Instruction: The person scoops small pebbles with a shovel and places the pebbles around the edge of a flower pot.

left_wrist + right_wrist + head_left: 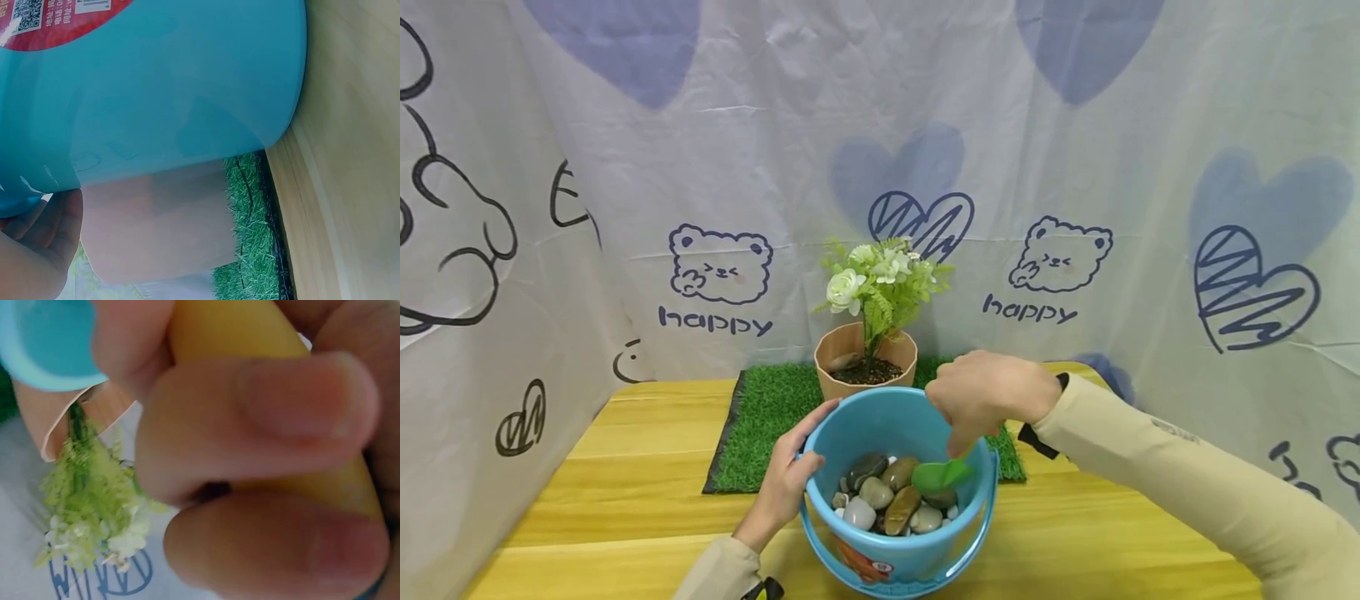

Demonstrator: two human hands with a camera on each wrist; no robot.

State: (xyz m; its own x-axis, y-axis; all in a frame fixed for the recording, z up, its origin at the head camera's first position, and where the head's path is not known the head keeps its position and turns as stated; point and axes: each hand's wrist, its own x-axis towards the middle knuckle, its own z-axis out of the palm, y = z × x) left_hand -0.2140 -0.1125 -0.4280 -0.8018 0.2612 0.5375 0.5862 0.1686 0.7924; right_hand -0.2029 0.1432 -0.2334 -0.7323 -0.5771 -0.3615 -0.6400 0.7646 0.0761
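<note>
A light-blue bucket [832, 522] stands on the table with several wet stones [875, 492] in its bottom. My left hand [787, 475] grips the bucket's left rim, thumb over the edge and fingers along the outside. In my right hand [991, 397], above the bucket's right side, is a small shovel; its green blade [942, 476] points down among the stones. The right wrist view shows my fingers wrapped round its yellow handle [234, 328]. Behind the bucket sits a beige flowerpot [831, 385] with white artificial flowers [880, 279], dark soil and a stone inside.
A mat of artificial grass [758, 425] lies under the pot and reaches beneath the bucket's far side. The wooden table [625, 492] extends to both sides. The bucket's handle [973, 550] hangs down in front. A printed white curtain [760, 167] encloses the back and sides.
</note>
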